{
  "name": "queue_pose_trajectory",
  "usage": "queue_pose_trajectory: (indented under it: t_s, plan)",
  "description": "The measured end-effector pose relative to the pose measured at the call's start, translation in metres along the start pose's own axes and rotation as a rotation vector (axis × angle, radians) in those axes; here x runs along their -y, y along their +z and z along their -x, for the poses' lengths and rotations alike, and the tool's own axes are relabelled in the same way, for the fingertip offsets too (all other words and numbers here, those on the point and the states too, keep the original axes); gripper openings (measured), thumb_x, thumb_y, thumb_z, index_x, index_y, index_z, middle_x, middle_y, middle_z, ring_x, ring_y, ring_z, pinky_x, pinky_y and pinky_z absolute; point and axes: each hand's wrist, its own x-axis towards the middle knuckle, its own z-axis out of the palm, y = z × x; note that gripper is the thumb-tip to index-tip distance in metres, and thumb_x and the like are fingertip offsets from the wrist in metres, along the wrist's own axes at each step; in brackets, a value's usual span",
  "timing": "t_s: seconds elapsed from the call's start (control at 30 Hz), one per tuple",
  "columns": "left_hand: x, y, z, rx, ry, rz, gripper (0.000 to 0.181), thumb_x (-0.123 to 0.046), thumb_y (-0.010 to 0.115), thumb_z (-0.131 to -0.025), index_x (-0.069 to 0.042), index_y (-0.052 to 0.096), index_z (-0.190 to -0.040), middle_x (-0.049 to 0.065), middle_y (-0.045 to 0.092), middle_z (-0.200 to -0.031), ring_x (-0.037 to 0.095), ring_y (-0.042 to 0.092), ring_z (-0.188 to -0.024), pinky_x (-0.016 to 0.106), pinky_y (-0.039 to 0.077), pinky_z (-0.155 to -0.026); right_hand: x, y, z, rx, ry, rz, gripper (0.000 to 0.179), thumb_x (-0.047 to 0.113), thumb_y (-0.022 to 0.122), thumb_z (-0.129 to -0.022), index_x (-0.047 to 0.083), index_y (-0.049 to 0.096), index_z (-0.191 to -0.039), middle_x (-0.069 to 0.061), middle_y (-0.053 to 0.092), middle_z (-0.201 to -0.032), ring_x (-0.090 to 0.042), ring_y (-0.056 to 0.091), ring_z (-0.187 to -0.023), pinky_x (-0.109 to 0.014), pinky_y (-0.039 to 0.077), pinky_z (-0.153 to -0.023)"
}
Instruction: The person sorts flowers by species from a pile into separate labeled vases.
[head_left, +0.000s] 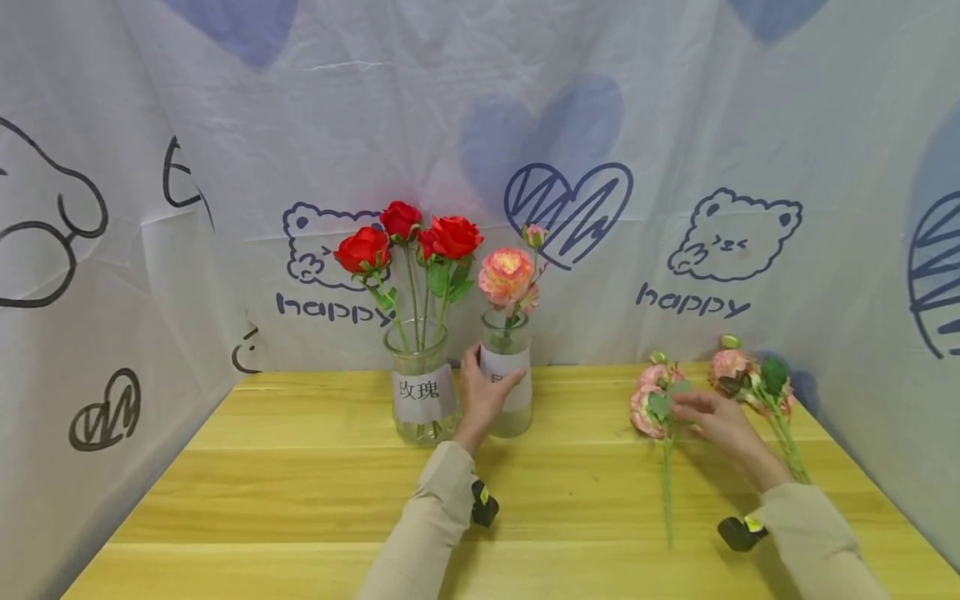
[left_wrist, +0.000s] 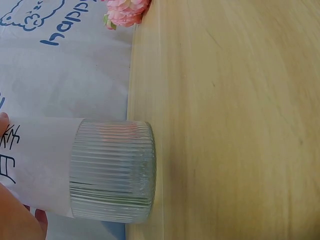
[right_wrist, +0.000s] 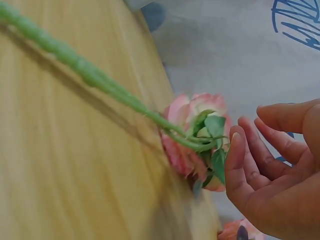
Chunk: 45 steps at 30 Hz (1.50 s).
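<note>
My left hand (head_left: 482,398) grips a clear glass vase (head_left: 514,420) with a white label, thumb across its front. In the left wrist view the vase's ribbed lower part (left_wrist: 112,170) stands on the table. A pink and yellow flower (head_left: 506,277) and a small bud (head_left: 535,236) rise from this vase. On the right, my right hand (head_left: 712,421) is at the head of a pink artificial flower (head_left: 647,400) lying on the table. Its loosely bent fingers (right_wrist: 239,172) are beside the green leaves (right_wrist: 216,127), with nothing gripped. The flower's green stem (head_left: 667,492) points toward me.
Left of the held vase stands another labelled glass vase (head_left: 420,396) with several red roses (head_left: 455,238). More pink flowers (head_left: 731,367) lie at the table's right rear. A printed cloth (head_left: 420,125) hangs behind the wooden table (head_left: 300,500).
</note>
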Motion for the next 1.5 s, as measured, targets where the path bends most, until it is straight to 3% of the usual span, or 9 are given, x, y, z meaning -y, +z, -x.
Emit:
queue_pose_trajectory:
  t_s: [0.27,0.47,0.63,0.83,1.07,1.3,1.5]
  plan:
    - [0.001,-0.001,0.0,-0.001,0.021,0.004,0.075,-0.013,0.083,-0.075,0.003,0.042,-0.135,0.021,0.048,-0.129,0.036,0.047,-0.119,0.049,0.038,-0.102,-0.013,0.001,0.006,-0.003,0.025,0.027,0.049,0.018,0.059,-0.097,-0.016,0.046,-0.13,-0.027,0.057,-0.121,-0.017,0.062,-0.095,-0.037,0.055,-0.081]
    - [-0.001,-0.001,0.0,-0.001,0.016,0.008,0.074,-0.013,0.083,-0.075,0.003,0.042,-0.136,0.021,0.048,-0.129,0.036,0.047,-0.119,0.049,0.038,-0.102,-0.016,0.001,0.007,-0.01,0.084,0.016,0.043,0.011,0.06,-0.095,-0.019,0.048,-0.122,-0.017,0.064,-0.102,-0.017,0.064,-0.083,-0.033,0.057,-0.072]
    - [-0.003,-0.001,-0.001,0.0,0.009,0.006,0.074,-0.013,0.082,-0.076,0.002,0.042,-0.136,0.022,0.048,-0.129,0.036,0.047,-0.118,0.049,0.039,-0.102,-0.015,0.003,0.008,0.065,0.148,-0.053,0.047,0.01,0.059,-0.095,-0.024,0.043,-0.123,-0.008,0.066,-0.09,-0.016,0.066,-0.078,-0.031,0.057,-0.069]
    - [-0.002,-0.001,0.0,0.003,0.009,0.007,0.074,-0.013,0.082,-0.076,0.002,0.041,-0.136,0.022,0.048,-0.13,0.036,0.047,-0.119,0.049,0.038,-0.102,-0.016,0.005,0.008,0.164,0.194,-0.055,0.062,0.011,0.058,-0.096,-0.028,0.027,-0.132,-0.012,0.065,-0.098,-0.015,0.066,-0.081,-0.03,0.057,-0.07]
    - [-0.001,0.0,0.001,0.005,0.003,0.004,0.075,-0.013,0.082,-0.076,0.003,0.041,-0.137,0.022,0.047,-0.131,0.036,0.046,-0.12,0.049,0.038,-0.103,-0.022,0.009,0.007,0.182,0.217,-0.074,0.031,0.009,0.06,-0.094,-0.019,0.055,-0.108,-0.005,0.066,-0.08,-0.014,0.066,-0.073,-0.027,0.057,-0.064]
    - [0.001,0.001,0.0,0.002,-0.003,0.002,0.075,-0.012,0.082,-0.076,0.003,0.04,-0.137,0.023,0.046,-0.132,0.037,0.046,-0.12,0.049,0.038,-0.103,-0.027,0.007,0.008,0.211,0.213,-0.109,0.048,0.006,0.058,-0.095,-0.027,0.037,-0.123,-0.01,0.064,-0.089,-0.016,0.066,-0.077,-0.029,0.057,-0.069]
    - [0.001,0.0,0.0,-0.002,0.009,-0.003,0.076,-0.012,0.082,-0.076,0.004,0.04,-0.136,0.023,0.046,-0.132,0.037,0.046,-0.12,0.049,0.037,-0.103,-0.028,0.007,0.007,0.198,0.208,-0.179,0.049,0.003,0.055,-0.095,-0.026,0.03,-0.127,-0.013,0.061,-0.099,-0.014,0.063,-0.082,-0.031,0.056,-0.075]
